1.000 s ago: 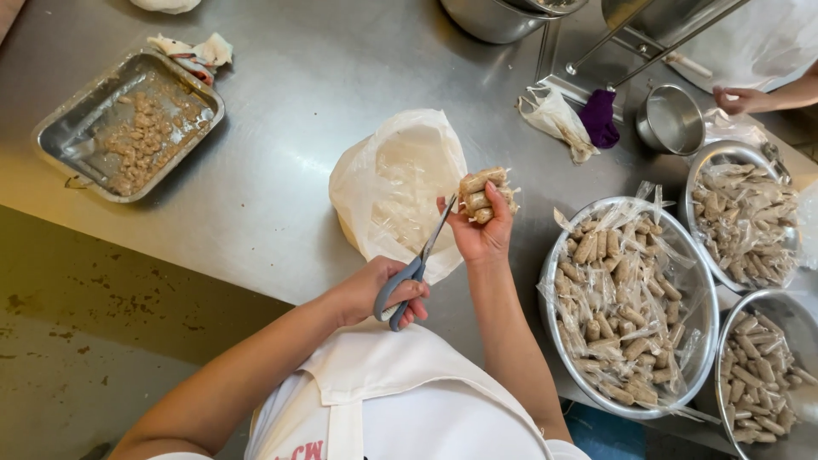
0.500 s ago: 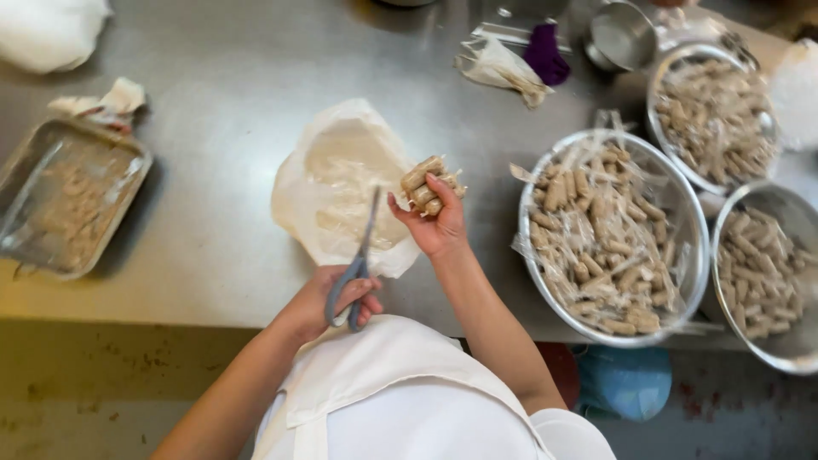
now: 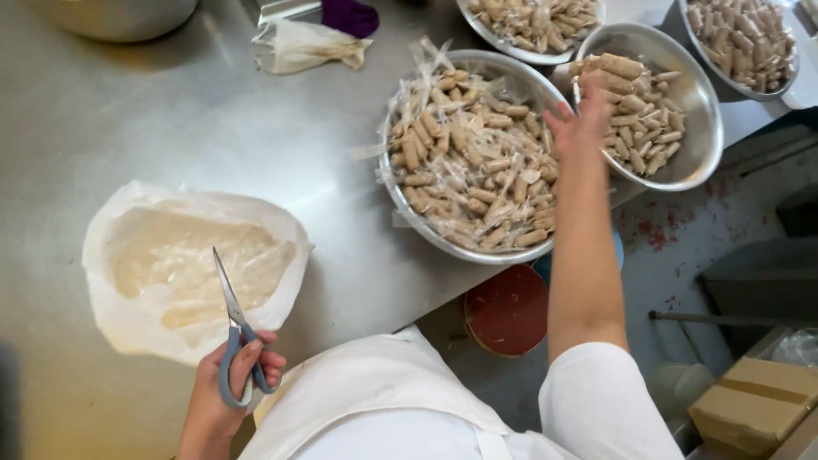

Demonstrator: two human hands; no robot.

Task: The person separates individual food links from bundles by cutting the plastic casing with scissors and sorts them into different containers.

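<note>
Grey-handled scissors point(image 3: 232, 336) sit gripped in the left hand point(image 3: 223, 393) fingers beside a plastic bag point(image 3: 183, 264); right hand point(image 3: 579, 119) fingers pinch rolls point(image 3: 607, 72) over a steel bowl point(image 3: 699, 145)

left hand point(image 3: 223, 393): low, near the body, fingers curled closed through handles, wrist straight | right hand point(image 3: 581, 119): arm stretched far forward, elbow straight, fingers closed, back of hand up

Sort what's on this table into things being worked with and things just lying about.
In use: left hand gripping scissors; right hand holding rolls over the unwrapped-roll bowl; bowl of wrapped rolls; white bag of wrappers.

Lying about: crumpled plastic; purple cloth; cardboard box; red lid.
</note>
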